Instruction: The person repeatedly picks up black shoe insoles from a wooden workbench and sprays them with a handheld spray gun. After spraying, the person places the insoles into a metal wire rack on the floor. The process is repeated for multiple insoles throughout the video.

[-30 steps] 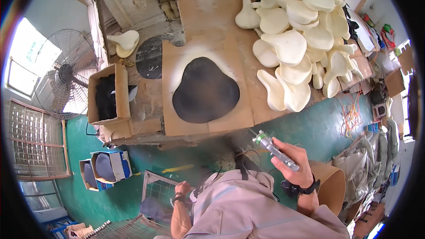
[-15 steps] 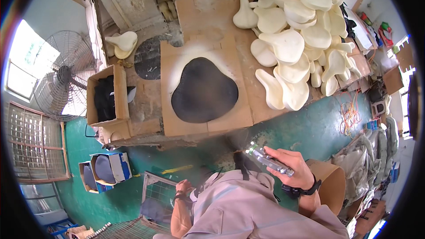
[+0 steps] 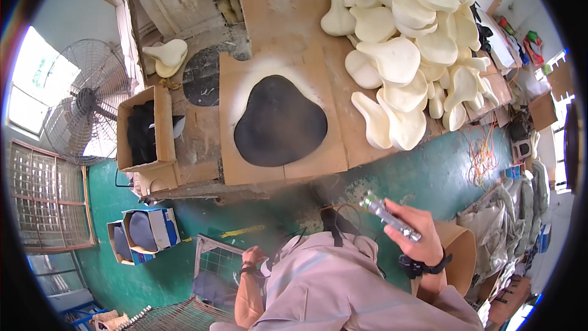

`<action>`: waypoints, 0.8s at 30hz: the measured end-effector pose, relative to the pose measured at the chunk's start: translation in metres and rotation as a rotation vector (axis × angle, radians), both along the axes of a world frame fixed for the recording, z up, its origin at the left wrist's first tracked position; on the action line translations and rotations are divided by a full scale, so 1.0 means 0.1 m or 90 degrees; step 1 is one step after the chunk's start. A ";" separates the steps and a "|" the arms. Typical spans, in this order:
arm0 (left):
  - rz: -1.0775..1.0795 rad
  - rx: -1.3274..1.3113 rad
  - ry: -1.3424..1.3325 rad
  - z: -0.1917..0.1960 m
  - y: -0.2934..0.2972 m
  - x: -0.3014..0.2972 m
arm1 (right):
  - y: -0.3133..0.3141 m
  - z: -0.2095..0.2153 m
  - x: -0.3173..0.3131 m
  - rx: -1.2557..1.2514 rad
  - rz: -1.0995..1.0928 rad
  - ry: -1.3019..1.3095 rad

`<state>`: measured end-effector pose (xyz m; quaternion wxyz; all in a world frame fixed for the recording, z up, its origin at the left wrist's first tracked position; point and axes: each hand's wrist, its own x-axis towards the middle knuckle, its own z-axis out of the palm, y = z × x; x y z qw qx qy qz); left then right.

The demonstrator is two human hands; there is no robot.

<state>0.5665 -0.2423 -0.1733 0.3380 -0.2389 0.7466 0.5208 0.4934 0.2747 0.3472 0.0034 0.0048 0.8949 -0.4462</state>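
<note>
My right hand (image 3: pixel 416 233) is closed around a metallic spray gun (image 3: pixel 395 220), its green-tipped end pointing up and left, in front of my body near the workbench. Beyond it on the bench, a rounded triangular black sheet (image 3: pixel 278 124) lies flat on a piece of cardboard (image 3: pixel 331 156), with pale overspray around its upper edge. My left hand (image 3: pixel 251 255) is low at my left side with its fingers curled, beside a wire-mesh rack (image 3: pixel 214 260); whatever it may hold is hidden.
Cream foam bicycle saddles (image 3: pixel 395 61) pile up at the bench's right, and more (image 3: pixel 166 55) sit at its left. A cardboard box of black pieces (image 3: pixel 164 129) stands on the left edge. A floor fan (image 3: pixel 86 101) and an open carton (image 3: pixel 160 230) are left.
My right hand has moved right and slightly down with the spray gun, away from the bench. My left hand has shifted only slightly; the black sheet lies as before.
</note>
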 end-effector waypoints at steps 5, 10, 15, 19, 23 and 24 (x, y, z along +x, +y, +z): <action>-0.578 -0.214 0.158 0.27 0.13 -0.23 | -0.06 0.01 0.04 -0.025 -0.098 0.010; 0.001 0.013 0.087 -0.08 0.03 -0.06 | -0.02 0.02 -0.01 -0.045 -0.002 -0.001; -0.027 0.069 0.100 -0.25 0.00 -0.19 | -0.05 -0.04 0.03 -0.054 -0.021 0.015; -0.116 0.015 0.209 -0.17 -0.08 -0.10 | -0.04 -0.07 -0.03 -0.048 -0.069 0.053; -0.640 -0.274 0.177 0.15 0.18 -0.37 | 0.01 0.01 0.16 -0.028 -0.076 -0.005; -0.597 -0.260 0.155 0.18 0.16 -0.32 | 0.03 0.01 0.21 -0.030 -0.062 -0.019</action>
